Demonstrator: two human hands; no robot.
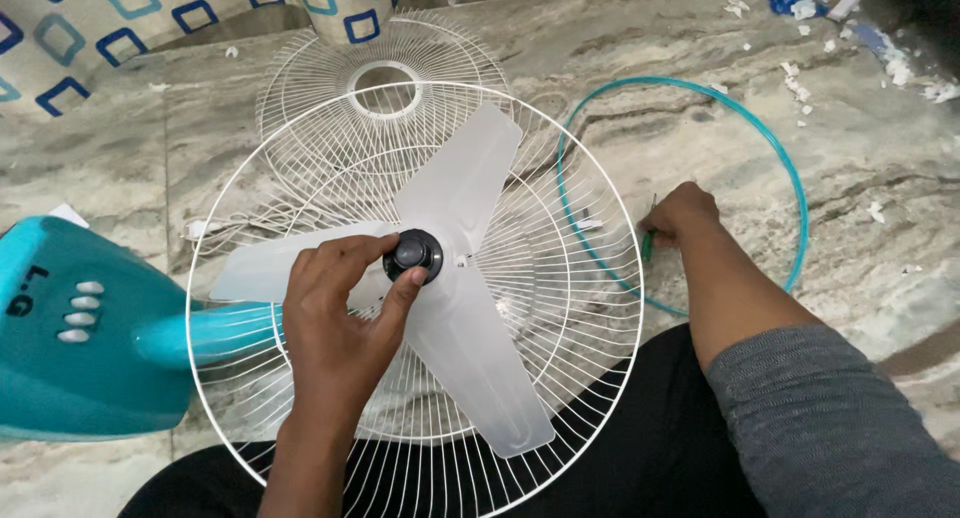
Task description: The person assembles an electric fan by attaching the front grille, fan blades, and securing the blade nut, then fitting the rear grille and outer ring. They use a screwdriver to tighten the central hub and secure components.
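Note:
A fan lies face up on the marble floor. Its translucent white three-blade propeller (470, 178) sits inside the white wire rear grille (590, 328). My left hand (335, 313) pinches the black round cap (415, 253) at the blade hub between thumb and fingers. My right hand (680, 213) rests on the floor to the right, closed around a small green-handled tool (648, 244), right beside the teal plastic rim ring (790, 168).
The teal fan base (70, 348) with its white buttons lies at the left. A second white wire grille (385, 63) lies behind the fan. A patterned cloth (150, 18) is at top left, paper scraps (840, 28) at top right. My dark-clad legs fill the bottom.

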